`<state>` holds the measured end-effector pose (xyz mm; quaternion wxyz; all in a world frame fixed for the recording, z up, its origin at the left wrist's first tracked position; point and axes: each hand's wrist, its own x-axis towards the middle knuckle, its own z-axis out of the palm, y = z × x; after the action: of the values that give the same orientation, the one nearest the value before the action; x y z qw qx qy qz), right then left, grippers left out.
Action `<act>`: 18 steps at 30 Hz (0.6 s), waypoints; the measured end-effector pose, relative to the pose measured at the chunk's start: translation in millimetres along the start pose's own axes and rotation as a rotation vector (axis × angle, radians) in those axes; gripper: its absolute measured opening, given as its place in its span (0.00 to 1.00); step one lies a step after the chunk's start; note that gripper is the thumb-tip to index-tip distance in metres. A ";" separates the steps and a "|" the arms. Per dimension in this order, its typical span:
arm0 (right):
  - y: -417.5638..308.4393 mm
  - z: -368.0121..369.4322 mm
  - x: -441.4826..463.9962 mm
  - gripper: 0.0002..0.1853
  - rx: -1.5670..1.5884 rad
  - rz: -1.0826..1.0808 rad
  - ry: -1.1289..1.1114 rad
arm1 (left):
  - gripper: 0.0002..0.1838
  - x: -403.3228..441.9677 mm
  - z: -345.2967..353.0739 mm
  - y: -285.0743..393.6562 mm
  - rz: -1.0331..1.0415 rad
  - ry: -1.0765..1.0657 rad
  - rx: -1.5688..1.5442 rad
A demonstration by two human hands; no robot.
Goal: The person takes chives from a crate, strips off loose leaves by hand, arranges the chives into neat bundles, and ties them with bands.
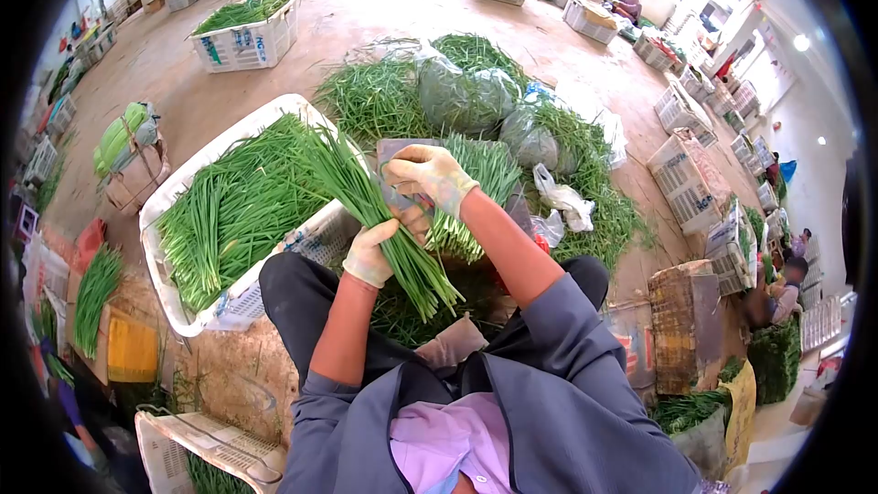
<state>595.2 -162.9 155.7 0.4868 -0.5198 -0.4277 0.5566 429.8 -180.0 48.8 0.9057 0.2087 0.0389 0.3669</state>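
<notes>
My left hand, in a thin pale glove, is closed around a bunch of garlic chives. The bunch slants from the crate rim down toward my lap, its pale cut ends pointing at my knees. Just above it, my right hand, also gloved, has its fingers bent in; whatever they may grip is too small to make out. Behind that hand lies a pile of chives on a low flat surface. To my left stands a white plastic crate, filled with chives laid lengthwise.
Ahead lie a heap of loose greens, filled plastic bags and a white bag. Another crate of greens stands farther off. A tied bundle sits at left. Stacked crates and people line the right.
</notes>
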 end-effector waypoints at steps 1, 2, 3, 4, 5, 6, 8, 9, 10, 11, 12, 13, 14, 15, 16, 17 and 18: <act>2.2 -0.6 1.0 0.18 -0.006 -0.003 -0.013 | 0.17 0.6 1.4 -0.4 0.005 0.027 0.024; -0.4 0.3 -1.6 0.19 -0.039 0.031 -0.010 | 0.17 1.6 10.7 1.1 0.019 0.051 0.072; -2.2 0.4 -4.5 0.19 -0.033 0.035 -0.011 | 0.17 2.6 4.6 -0.5 0.016 0.057 0.074; -3.9 0.1 -7.8 0.20 -0.036 0.063 -0.022 | 0.16 4.7 -5.2 -2.3 0.021 0.097 0.070; -3.2 -1.5 -9.5 0.21 -0.040 0.090 -0.035 | 0.14 6.0 -11.8 -2.5 0.029 0.137 0.067; 5.7 -7.2 -7.7 0.21 -0.039 0.090 -0.044 | 0.14 5.8 -12.9 -1.9 0.036 0.142 0.070; 26.2 -17.9 -9.5 0.22 -0.382 -0.280 0.226 | 0.13 4.8 -15.3 0.1 0.088 0.172 -0.052; 33.2 -19.5 -20.8 0.24 -0.404 -0.362 0.324 | 0.13 5.3 -18.6 3.0 0.101 0.178 -0.052; 24.1 -14.7 -45.6 0.20 -0.549 -0.403 0.372 | 0.13 7.0 -22.9 6.0 0.154 0.243 -0.102; 30.7 -17.2 -65.2 0.13 -0.672 -0.497 0.357 | 0.13 8.3 -27.3 9.6 0.205 0.306 -0.150; 26.9 -9.1 -90.2 0.08 -0.694 -0.553 0.272 | 0.11 8.3 -31.3 11.4 0.278 0.396 -0.124; 29.5 -0.4 -110.9 0.08 -0.634 -0.442 0.158 | 0.11 7.2 -36.6 13.5 0.288 0.403 -0.125; 42.2 3.6 -122.2 0.07 -0.699 -0.389 0.067 | 0.11 6.8 -42.0 17.6 0.317 0.398 -0.187; 54.0 6.1 -127.2 0.07 -0.781 -0.435 0.040 | 0.11 9.9 -44.2 23.2 0.342 0.384 -0.245; 71.7 4.9 -126.6 0.08 -0.843 -0.453 0.088 | 0.12 9.9 -45.7 25.3 0.375 0.349 -0.245; 81.7 6.1 -123.6 0.09 -0.904 -0.465 0.142 | 0.13 9.0 -46.0 25.6 0.401 0.315 -0.245; 89.4 6.1 -120.6 0.12 -0.923 -0.474 0.196 | 0.14 8.9 -45.9 25.9 0.409 0.277 -0.249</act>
<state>578.7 -296.0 88.0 0.3576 -0.6188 -0.6866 0.1336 409.2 -141.2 18.3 0.8175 0.0471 0.0738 0.5692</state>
